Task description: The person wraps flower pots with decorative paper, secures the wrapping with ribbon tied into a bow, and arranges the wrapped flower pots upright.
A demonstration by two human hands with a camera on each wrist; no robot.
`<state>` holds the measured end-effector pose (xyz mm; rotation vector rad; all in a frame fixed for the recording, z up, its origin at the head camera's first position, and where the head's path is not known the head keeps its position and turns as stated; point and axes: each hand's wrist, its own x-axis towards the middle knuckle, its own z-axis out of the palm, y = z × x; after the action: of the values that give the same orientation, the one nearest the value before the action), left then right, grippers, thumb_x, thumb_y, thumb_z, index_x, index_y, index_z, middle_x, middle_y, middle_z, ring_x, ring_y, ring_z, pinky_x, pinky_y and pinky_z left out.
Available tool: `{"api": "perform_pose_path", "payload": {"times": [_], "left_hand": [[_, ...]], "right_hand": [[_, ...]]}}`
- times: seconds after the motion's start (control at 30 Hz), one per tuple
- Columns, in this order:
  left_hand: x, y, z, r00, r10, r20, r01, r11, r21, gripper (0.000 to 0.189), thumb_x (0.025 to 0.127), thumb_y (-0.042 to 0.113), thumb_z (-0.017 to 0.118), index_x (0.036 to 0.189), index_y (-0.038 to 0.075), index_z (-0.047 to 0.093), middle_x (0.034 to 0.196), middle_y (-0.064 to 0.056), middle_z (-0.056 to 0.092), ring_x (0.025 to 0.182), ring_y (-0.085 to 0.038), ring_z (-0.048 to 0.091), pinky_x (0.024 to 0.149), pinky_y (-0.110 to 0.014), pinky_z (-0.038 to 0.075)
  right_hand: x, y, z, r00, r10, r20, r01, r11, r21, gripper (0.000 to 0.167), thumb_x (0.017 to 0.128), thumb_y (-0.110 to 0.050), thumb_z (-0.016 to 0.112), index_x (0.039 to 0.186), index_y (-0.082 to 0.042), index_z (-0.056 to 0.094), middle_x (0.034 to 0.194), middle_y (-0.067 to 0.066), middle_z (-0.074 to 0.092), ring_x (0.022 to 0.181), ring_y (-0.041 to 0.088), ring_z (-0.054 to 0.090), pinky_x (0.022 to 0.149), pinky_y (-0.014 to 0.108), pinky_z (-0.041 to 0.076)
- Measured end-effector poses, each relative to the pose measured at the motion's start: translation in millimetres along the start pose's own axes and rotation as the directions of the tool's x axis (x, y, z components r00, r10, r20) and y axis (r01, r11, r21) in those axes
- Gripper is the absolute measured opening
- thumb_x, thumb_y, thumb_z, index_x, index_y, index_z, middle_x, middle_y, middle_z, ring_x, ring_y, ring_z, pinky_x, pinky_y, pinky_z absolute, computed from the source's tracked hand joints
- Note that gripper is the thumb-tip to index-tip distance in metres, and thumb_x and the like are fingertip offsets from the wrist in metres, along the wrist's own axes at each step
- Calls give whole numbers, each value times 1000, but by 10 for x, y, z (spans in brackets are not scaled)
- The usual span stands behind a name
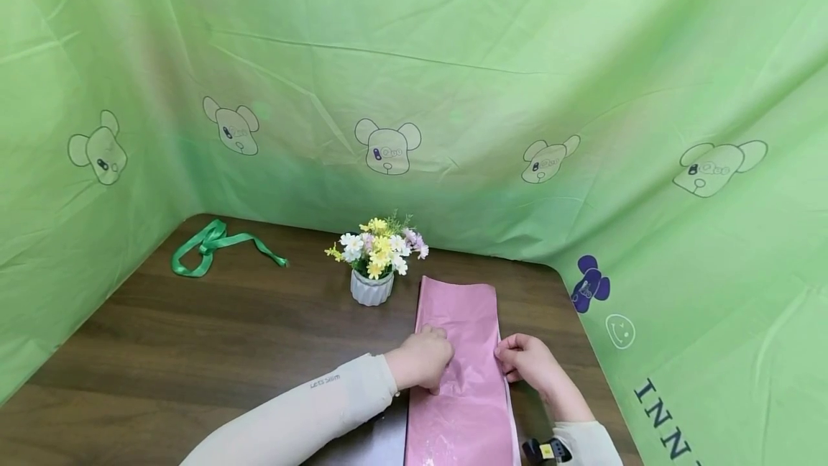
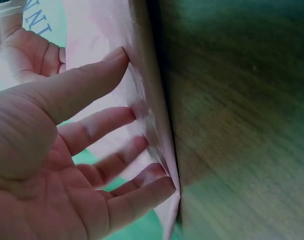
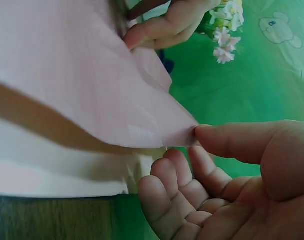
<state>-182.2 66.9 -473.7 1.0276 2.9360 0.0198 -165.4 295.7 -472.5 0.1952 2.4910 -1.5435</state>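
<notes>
A long pink sheet of wrapping paper [image 1: 462,408], folded with a pale layer under its right edge, lies on the wooden table. My left hand [image 1: 427,357] rests on it near its left edge. In the left wrist view that hand's fingers [image 2: 92,130] are spread and fairly straight, their tips touching the pink surface. At the right edge, my right hand [image 1: 529,362] pinches the paper. The right wrist view shows the thumb [image 3: 232,142] and index finger on a pink corner, lifted apart from the cream layer [image 3: 57,172] below.
Behind the paper stands a white fluted pot [image 1: 371,290] of yellow, white and purple flowers [image 1: 382,247]. A green ribbon [image 1: 210,243] lies at the table's far left. Green printed cloth [image 1: 388,56] encloses the back and sides. A black wrist strap [image 1: 546,450] sits at the right sleeve.
</notes>
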Motion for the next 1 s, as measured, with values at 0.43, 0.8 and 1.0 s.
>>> {"api": "perform_pose_path", "payload": {"times": [0.43, 0.8, 1.0], "left_hand": [[295, -11, 26, 998, -61, 10, 61, 964, -259, 24, 80, 26, 76, 65, 18, 59, 73, 3, 66, 76, -17, 63, 62, -31, 52], [586, 112, 60, 987, -143, 74, 148, 629, -763, 24, 88, 21, 78, 70, 18, 62, 57, 8, 52, 45, -6, 47, 44, -23, 38], [648, 126, 109, 969, -194, 150, 235, 557, -796, 45, 92, 44, 72, 60, 19, 55, 49, 8, 43, 44, -10, 43, 40, -27, 32]], "right_hand": [[2, 141, -24, 998, 67, 18, -68, 992, 104, 14, 95, -8, 66, 95, 4, 60, 72, 5, 60, 64, 15, 63, 59, 32, 59], [-18, 143, -83, 981, -20, 192, -13, 985, 170, 24, 102, -8, 51, 110, 14, 56, 87, 6, 65, 78, 17, 68, 71, 34, 60], [-13, 167, -84, 976, -55, 212, 20, 986, 165, 31, 102, -7, 53, 120, 18, 51, 89, 3, 68, 80, 16, 69, 71, 33, 60]]}}
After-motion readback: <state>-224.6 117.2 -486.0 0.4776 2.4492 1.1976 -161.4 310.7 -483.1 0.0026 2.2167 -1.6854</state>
